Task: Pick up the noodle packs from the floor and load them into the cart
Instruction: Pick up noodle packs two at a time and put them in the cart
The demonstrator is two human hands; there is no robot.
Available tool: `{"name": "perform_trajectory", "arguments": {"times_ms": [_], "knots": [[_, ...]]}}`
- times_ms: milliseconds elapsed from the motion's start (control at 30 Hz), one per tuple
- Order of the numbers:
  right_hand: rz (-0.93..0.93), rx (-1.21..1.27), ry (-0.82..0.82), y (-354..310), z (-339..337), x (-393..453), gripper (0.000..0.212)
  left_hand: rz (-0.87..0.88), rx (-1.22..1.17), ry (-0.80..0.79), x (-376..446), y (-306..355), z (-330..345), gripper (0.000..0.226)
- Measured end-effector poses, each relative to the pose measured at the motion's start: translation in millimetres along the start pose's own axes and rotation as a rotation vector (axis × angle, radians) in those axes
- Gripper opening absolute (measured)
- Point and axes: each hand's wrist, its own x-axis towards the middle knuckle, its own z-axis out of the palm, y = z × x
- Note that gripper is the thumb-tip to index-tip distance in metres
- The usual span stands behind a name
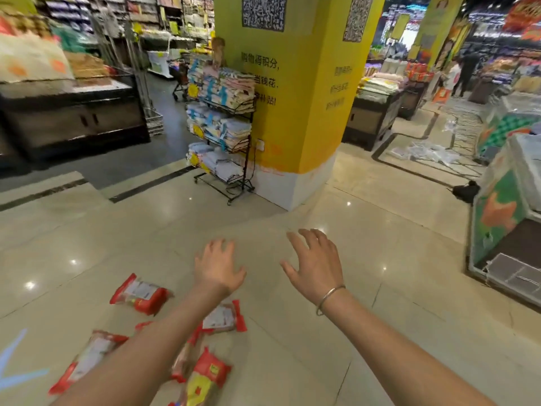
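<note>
Several red and clear noodle packs lie scattered on the shiny beige floor at the lower left: one pack on its own, another partly under my left forearm, a long one at the far left, and one with a yellow label nearest me. My left hand is stretched out above the floor past the packs, fingers spread, holding nothing. My right hand, a metal bangle on its wrist, is also spread and empty. No cart for loading shows close by.
A yellow pillar stands ahead with a black wire rack of folded cloths against it. Dark display counters are at the left, a freezer cabinet at the right. A shopping cart sits far back. People stand in the far right aisle.
</note>
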Motion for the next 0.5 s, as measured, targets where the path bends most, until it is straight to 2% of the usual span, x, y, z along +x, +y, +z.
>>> {"name": "perform_trajectory", "arguments": {"times_ms": [233, 333, 500], "knots": [[-0.270, 0.038, -0.240, 6.0, 95.0, 139.3, 0.069, -0.186, 0.007, -0.077, 108.5, -41.9, 44.3, 0.070], [-0.406, 0.064, -0.349, -4.6, 132.9, 184.2, 0.075, -0.285, -0.034, -0.100, 127.5, -64.9, 63.1, 0.073], [-0.669, -0.003, -0.642, -37.6, 212.8, 246.3, 0.079, -0.503, -0.126, -0.180, 134.7, -109.0, 109.5, 0.080]]}}
